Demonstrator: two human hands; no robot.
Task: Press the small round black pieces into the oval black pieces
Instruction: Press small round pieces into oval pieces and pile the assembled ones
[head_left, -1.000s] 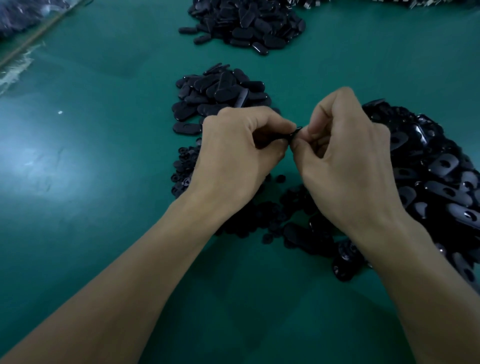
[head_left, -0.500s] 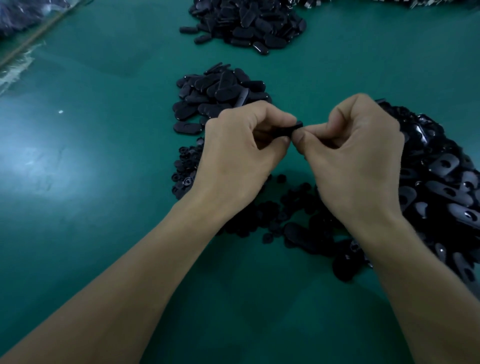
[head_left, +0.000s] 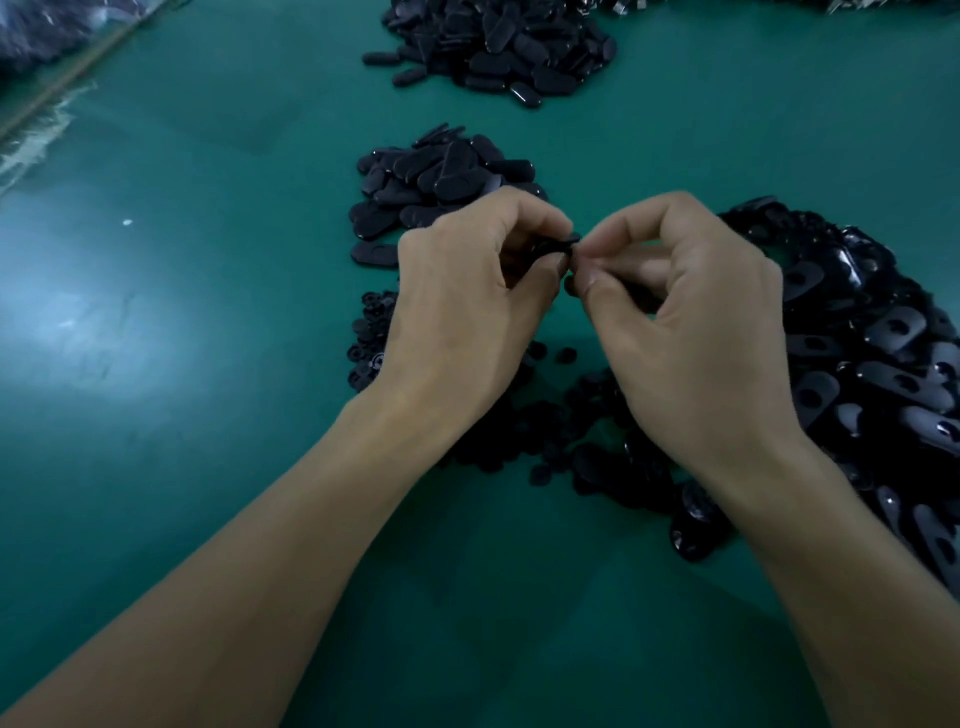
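Right hand (head_left: 696, 332) nearer oval piece (head_left: 558, 243) edge

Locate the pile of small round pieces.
Head view: the small round pieces lie left of centre, partly under the left hand, just nearer than the middle oval pile.

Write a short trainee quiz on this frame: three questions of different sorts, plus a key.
1. True or false: the left hand and right hand are open and hold nothing.
2. The pile of holed ovals lies: A) left of the left hand; B) right of the right hand; C) at the far edge.
3. What do both hands pinch between them?
Key: 1. False. 2. B. 3. A black piece, too hidden to tell which kind.
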